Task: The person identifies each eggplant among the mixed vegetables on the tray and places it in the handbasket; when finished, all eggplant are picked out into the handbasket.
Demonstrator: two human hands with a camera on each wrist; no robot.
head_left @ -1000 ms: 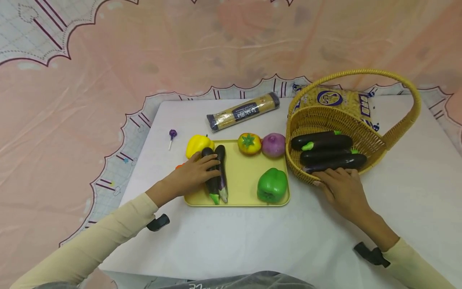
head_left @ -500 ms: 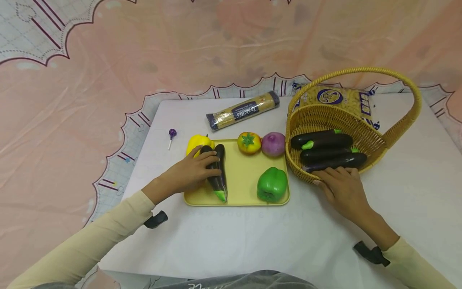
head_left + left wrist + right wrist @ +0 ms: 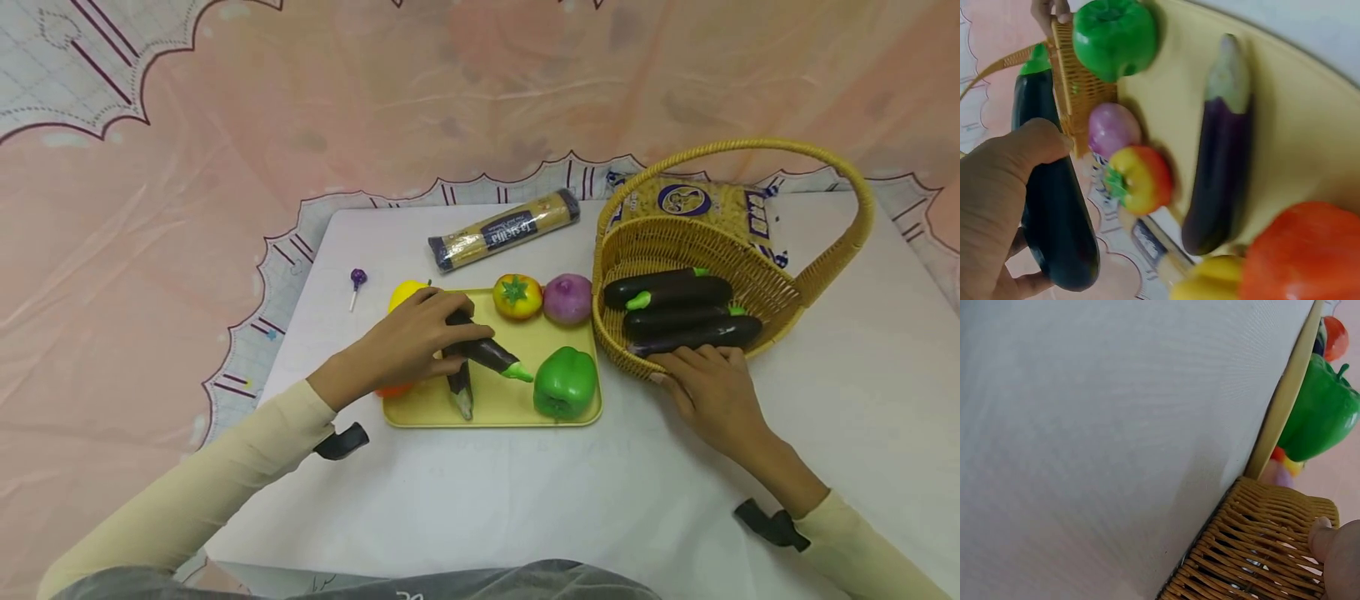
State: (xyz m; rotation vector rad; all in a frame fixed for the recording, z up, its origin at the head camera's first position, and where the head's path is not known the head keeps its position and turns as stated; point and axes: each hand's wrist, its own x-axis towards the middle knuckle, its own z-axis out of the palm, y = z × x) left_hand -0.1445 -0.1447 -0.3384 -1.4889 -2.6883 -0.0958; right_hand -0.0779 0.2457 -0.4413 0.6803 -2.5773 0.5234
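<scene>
My left hand (image 3: pixel 416 333) grips a dark eggplant with a bright green stem (image 3: pixel 1060 200), thumb across one side and fingers behind it. In the head view the held eggplant (image 3: pixel 491 353) slants over the yellow tray (image 3: pixel 502 408), its stem end close to the green bell pepper (image 3: pixel 566 383). A second eggplant with a pale end (image 3: pixel 1219 150) lies on the tray below the hand. My right hand (image 3: pixel 708 392) holds the near rim of the wicker basket (image 3: pixel 622 358), thumb outside. Several dark eggplants (image 3: pixel 693 333) lie inside that basket.
On the tray's far right sit a yellow-red tomato (image 3: pixel 517 297) and a purple onion (image 3: pixel 567 300). Left are a yellow pepper (image 3: pixel 407 293) and an orange-red vegetable (image 3: pixel 1310 256). Behind lie a pasta packet (image 3: pixel 506 231) and a larger bag (image 3: pixel 697 208); a lollipop (image 3: pixel 358 279) lies far left.
My left hand has picked the green-stemmed eggplant up from beside the pale-ended one and swung its stem end to the right. The right hand stays on the basket rim.
</scene>
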